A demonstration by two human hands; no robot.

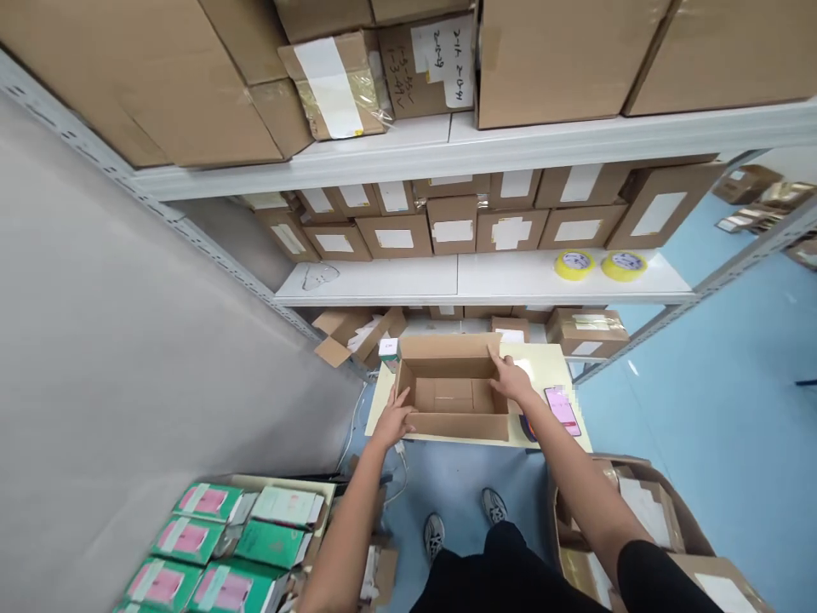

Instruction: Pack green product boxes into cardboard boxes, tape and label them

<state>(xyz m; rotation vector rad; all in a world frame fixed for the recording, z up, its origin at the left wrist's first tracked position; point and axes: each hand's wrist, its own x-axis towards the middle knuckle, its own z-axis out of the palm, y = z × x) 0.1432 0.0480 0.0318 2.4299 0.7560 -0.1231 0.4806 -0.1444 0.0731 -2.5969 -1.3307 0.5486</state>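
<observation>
An open cardboard box (pixel 456 426) rests on a small pale yellow table, its long flaps folded outward and its inside bare. At its left front corner, my left hand (pixel 391 421) grips the side wall. My right hand (pixel 509 380) holds the right wall, with the thumb side near the back corner and fingers reaching over the edge. Behind the left corner stands a small white and green carton (pixel 389 351). A phone (pixel 562 410) with a pink screen lies right of my right forearm. Partly hidden beside that forearm is a dark round object (pixel 528 427).
Shelves ahead carry labelled cardboard boxes (pixel 453 226) and two yellow tape rolls (pixel 574 265). Green and pink cartons (pixel 182 536) are stacked at lower left. A large open carton (pixel 693 524) of packages stands at lower right. A white cable (pixel 404 477) hangs below the table (pixel 552 362).
</observation>
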